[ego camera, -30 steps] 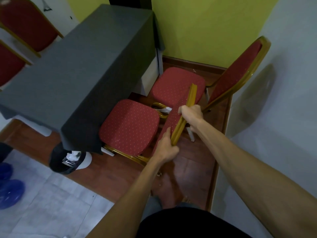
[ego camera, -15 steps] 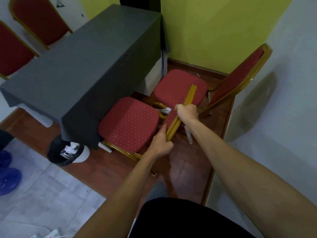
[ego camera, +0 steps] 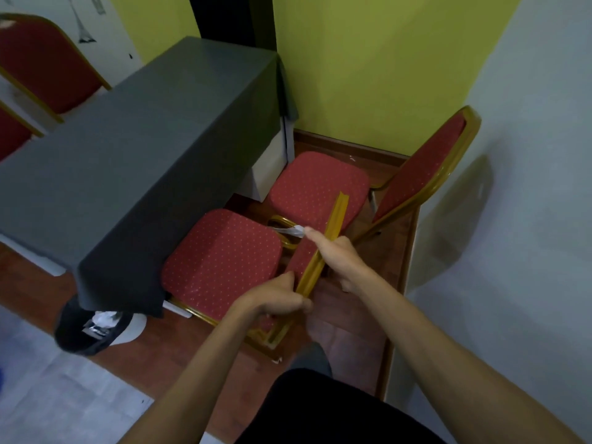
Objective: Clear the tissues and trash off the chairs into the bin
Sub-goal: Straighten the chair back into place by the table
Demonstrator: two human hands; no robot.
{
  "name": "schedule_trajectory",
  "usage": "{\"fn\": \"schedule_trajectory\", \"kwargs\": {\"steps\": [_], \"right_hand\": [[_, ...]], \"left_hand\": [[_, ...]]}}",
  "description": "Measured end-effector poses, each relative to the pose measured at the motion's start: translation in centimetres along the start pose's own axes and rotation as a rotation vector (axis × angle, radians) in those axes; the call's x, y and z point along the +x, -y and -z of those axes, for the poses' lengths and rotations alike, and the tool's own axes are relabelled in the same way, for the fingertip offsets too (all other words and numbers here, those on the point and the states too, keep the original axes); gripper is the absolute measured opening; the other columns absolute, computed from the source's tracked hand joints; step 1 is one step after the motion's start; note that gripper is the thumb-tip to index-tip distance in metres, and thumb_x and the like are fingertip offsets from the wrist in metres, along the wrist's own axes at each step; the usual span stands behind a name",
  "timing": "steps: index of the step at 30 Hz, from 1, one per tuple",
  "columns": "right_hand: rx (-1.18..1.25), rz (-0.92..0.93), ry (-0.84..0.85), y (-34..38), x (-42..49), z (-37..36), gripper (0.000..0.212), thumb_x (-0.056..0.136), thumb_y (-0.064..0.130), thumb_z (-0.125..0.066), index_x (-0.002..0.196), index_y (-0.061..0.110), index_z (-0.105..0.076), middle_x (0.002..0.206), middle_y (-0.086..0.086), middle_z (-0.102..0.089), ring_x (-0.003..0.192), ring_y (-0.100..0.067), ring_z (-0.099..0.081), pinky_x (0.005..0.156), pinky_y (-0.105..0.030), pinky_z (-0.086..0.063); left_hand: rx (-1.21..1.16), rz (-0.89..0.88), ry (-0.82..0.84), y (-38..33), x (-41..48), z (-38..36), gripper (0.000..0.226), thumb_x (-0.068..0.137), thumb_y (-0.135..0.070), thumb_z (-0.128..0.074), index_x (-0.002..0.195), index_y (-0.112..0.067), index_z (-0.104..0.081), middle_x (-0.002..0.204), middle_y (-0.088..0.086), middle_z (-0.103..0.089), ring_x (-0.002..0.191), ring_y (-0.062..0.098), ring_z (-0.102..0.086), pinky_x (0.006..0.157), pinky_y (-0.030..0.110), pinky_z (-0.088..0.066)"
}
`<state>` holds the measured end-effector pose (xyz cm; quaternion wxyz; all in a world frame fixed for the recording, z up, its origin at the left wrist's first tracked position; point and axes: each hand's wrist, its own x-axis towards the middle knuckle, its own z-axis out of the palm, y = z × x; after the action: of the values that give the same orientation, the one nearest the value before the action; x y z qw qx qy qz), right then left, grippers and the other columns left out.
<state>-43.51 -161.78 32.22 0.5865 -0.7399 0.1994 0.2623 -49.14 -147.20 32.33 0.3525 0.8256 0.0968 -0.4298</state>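
- Left hand (ego camera: 275, 299) clenches around the lower end of the gold backrest rail (ego camera: 331, 225) of the near chair (ego camera: 221, 261).
- Right hand (ego camera: 344, 262) grasps the same rail higher up, with one finger stretched out towards the tissue (ego camera: 290, 231); contact cannot be made out.
- That white tissue lies in the gap between the two red seats, against a curved gold frame piece.
- Off to the left, the black-lined bin (ego camera: 73, 342) sits on the floor under the corner of the table (ego camera: 137, 149), with white crumpled paper inside.
- Beyond the tissue stands the far chair (ego camera: 317, 187), its back tilted towards the white wall.
- A grey cloth covers the table, overhanging the near chair's seat edge.
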Motion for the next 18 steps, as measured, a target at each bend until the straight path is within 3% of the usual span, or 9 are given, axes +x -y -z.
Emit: {"fn": "schedule_trajectory", "kwargs": {"steps": [1, 2, 5, 8, 11, 14, 16, 18], "right_hand": [[0.06, -0.041, 0.051, 0.0, 0.6, 0.7, 0.098, 0.059, 0.086, -0.069, 0.121, 0.011, -0.07, 0.112, -0.006, -0.076, 0.104, -0.025, -0.07, 0.097, -0.042, -0.055], [0.12, -0.057, 0.086, -0.2, 1.0, 1.5, 0.102, 0.06, 0.087, -0.068, 0.125, 0.009, -0.07, 0.113, -0.012, -0.076, 0.105, -0.027, -0.072, 0.098, -0.046, -0.055], [0.253, -0.022, 0.036, 0.7, 3.1, 4.1, 0.069, 0.087, 0.067, -0.06, 0.115, 0.006, -0.075, 0.104, -0.018, -0.077, 0.091, -0.031, -0.071, 0.084, -0.047, -0.058], [0.267, -0.013, -0.042, 1.9, 4.2, 6.3, 0.051, 0.101, 0.048, -0.053, 0.125, 0.005, -0.065, 0.114, -0.012, -0.07, 0.104, -0.029, -0.071, 0.081, -0.043, -0.059], [0.223, 0.015, -0.061, 4.1, 4.9, 8.0, 0.039, 0.103, 0.028, -0.056, 0.132, 0.003, -0.061, 0.125, -0.011, -0.066, 0.11, -0.026, -0.067, 0.077, -0.038, -0.061], [0.229, 0.074, -0.117, 5.7, 5.6, 9.7, 0.03, 0.1, 0.02, -0.059, 0.126, 0.006, -0.066, 0.125, -0.014, -0.07, 0.107, -0.025, -0.07, 0.085, -0.043, -0.062], [0.225, 0.089, -0.153, 6.2, 5.7, 11.0, 0.027, 0.099, 0.02, -0.061, 0.122, 0.007, -0.067, 0.123, -0.014, -0.07, 0.107, -0.025, -0.07, 0.09, -0.046, -0.061], [0.233, 0.105, -0.193, 6.5, 5.8, 12.6, 0.026, 0.099, 0.019, -0.063, 0.121, 0.006, -0.068, 0.121, -0.014, -0.07, 0.108, -0.025, -0.07, 0.092, -0.048, -0.06]], "left_hand": [[0.017, -0.012, 0.016, -0.9, 0.4, 0.8, 0.069, 0.061, -0.039, -0.076, 0.123, -0.015, -0.06, 0.11, 0.007, -0.072, 0.096, 0.025, -0.072, 0.085, 0.047, -0.061], [0.024, -0.042, 0.024, -1.7, 0.6, 1.2, 0.062, 0.059, -0.04, -0.078, 0.115, -0.015, -0.065, 0.107, 0.008, -0.074, 0.095, 0.026, -0.073, 0.086, 0.046, -0.061], [-0.016, -0.108, -0.022, -4.1, 2.3, 2.5, 0.071, 0.051, -0.047, -0.082, 0.116, -0.022, -0.065, 0.109, 0.001, -0.074, 0.098, 0.02, -0.071, 0.09, 0.044, -0.059], [-0.112, -0.171, -0.104, -6.5, 3.0, 2.8, 0.078, 0.056, -0.045, -0.08, 0.127, -0.025, -0.055, 0.112, -0.002, -0.07, 0.099, 0.013, -0.066, 0.088, 0.035, -0.056], [-0.112, -0.232, -0.18, -8.9, 3.9, 3.4, 0.076, 0.056, -0.048, -0.069, 0.126, -0.025, -0.052, 0.114, 0.004, -0.069, 0.107, 0.024, -0.066, 0.095, 0.045, -0.054], [-0.031, -0.284, -0.201, -11.5, 4.7, 4.4, 0.073, 0.075, -0.038, -0.068, 0.141, -0.017, -0.044, 0.134, 0.013, -0.06, 0.122, 0.03, -0.058, 0.097, 0.04, -0.05], [0.014, -0.298, -0.201, -13.0, 4.7, 4.8, 0.082, 0.086, -0.034, -0.065, 0.157, -0.017, -0.027, 0.157, 0.01, -0.04, 0.141, 0.03, -0.042, 0.11, 0.041, -0.041], [0.048, -0.306, -0.208, -14.0, 4.7, 4.9, 0.084, 0.091, -0.034, -0.062, 0.161, -0.016, -0.017, 0.165, 0.007, -0.025, 0.15, 0.027, -0.029, 0.118, 0.039, -0.032]]}}
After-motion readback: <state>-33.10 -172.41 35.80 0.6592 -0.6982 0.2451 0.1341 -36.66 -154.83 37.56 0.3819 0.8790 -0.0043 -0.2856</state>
